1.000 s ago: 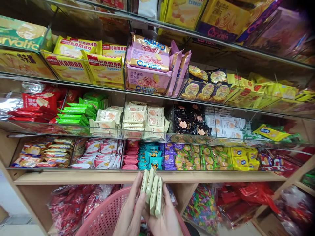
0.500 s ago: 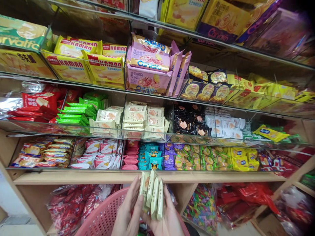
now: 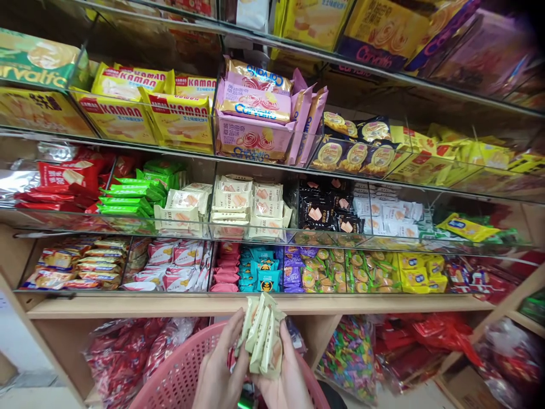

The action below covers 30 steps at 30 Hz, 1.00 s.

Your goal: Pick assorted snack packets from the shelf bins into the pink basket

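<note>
Between my two hands is a small stack of cream-coloured snack packets [image 3: 264,338], standing on edge side by side. My left hand [image 3: 222,358] is closed against the stack's left side, thumb in front. From the right and below, my right hand [image 3: 285,369] cups the same packets. Both hands are over a pink plastic basket [image 3: 176,363] with a perforated wall. Part of the basket's contents shows below the hands, too covered to name. Similar cream packets [image 3: 232,199] lie in a clear bin on the shelf above.
A wooden ledge [image 3: 140,305] runs just beyond the hands. Clear-fronted bins hold teal packets [image 3: 259,270], purple packets [image 3: 293,271], green packets [image 3: 128,196] and black packets [image 3: 315,210]. Below the ledge are bags of red packets [image 3: 121,358] and a bag of colourful sweets [image 3: 347,352].
The packets in my hands have tilted and fanned a little, their tops leaning right. Both hands stay over the basket, and the view has shifted slightly.
</note>
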Motion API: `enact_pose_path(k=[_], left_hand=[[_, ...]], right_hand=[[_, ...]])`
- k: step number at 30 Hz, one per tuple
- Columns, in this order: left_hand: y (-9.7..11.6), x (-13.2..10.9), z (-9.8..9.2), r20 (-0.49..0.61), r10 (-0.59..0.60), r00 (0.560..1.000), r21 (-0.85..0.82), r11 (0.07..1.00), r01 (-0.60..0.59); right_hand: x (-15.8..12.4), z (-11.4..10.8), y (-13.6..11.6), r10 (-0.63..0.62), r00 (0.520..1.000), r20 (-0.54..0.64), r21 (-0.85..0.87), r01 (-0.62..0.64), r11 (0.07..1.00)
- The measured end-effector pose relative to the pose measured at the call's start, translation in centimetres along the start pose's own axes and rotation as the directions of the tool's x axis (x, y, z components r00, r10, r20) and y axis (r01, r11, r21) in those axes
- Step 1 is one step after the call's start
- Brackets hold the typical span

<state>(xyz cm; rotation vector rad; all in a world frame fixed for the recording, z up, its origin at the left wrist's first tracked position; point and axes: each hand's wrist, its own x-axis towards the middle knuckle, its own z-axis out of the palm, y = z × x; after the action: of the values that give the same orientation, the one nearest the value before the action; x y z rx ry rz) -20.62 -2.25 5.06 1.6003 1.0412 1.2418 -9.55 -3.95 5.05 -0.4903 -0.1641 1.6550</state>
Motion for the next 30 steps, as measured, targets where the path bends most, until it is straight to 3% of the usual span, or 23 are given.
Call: enact_pose_path(k=[4,9,13,17,21,23,25,28,30], left_hand=[[0.4,0.4,-0.3,0.010,0.001,1.000,-0.042,0.999,-0.001],[0.8,1.0,-0.7,0.092,-0.067,0.994,-0.168,0.982,0.082],[1.6,1.7,-1.2,0.046,-0.109,0.993,-0.258,0.959,0.117],[2.8,3.3,-3.6,0.041,-0.109,0.993,-0.175,0.978,0.115],[3.8,5.1,-7.0,0.187,-0.158,0.970,0.065,0.987,0.148],[4.1,5.6,-7.9,0.311,-0.196,0.930,0.127,0.978,0.164],[4.3,5.9,-8.0,0.472,-0.215,0.855,0.145,0.976,0.165],[4.3,6.1,-6.8,0.656,-0.234,0.717,0.135,0.972,0.193],[4.1,6.4,-5.7,0.697,-0.242,0.675,0.136,0.969,0.206]], right_hand=[[-0.2,0.1,-0.4,0.018,1.000,0.015,0.003,-0.018,1.000],[-0.5,-0.1,-0.5,0.047,0.997,0.067,0.043,-0.050,0.998],[-0.5,-0.9,-0.6,0.071,0.997,0.035,0.073,-0.074,0.995],[-0.5,-1.7,-1.2,0.039,0.998,-0.054,0.067,-0.035,0.997],[-0.9,-2.2,-2.1,0.000,0.990,-0.139,0.009,0.001,1.000],[-1.1,-2.1,-2.3,-0.017,0.989,-0.145,-0.002,0.017,1.000],[-1.2,-1.9,-2.3,-0.010,0.990,-0.141,0.005,0.011,1.000],[-1.3,-1.8,-2.0,0.050,0.995,-0.083,0.035,-0.048,0.998],[-1.3,-1.9,-1.6,0.098,0.995,-0.018,0.055,-0.096,0.994]])
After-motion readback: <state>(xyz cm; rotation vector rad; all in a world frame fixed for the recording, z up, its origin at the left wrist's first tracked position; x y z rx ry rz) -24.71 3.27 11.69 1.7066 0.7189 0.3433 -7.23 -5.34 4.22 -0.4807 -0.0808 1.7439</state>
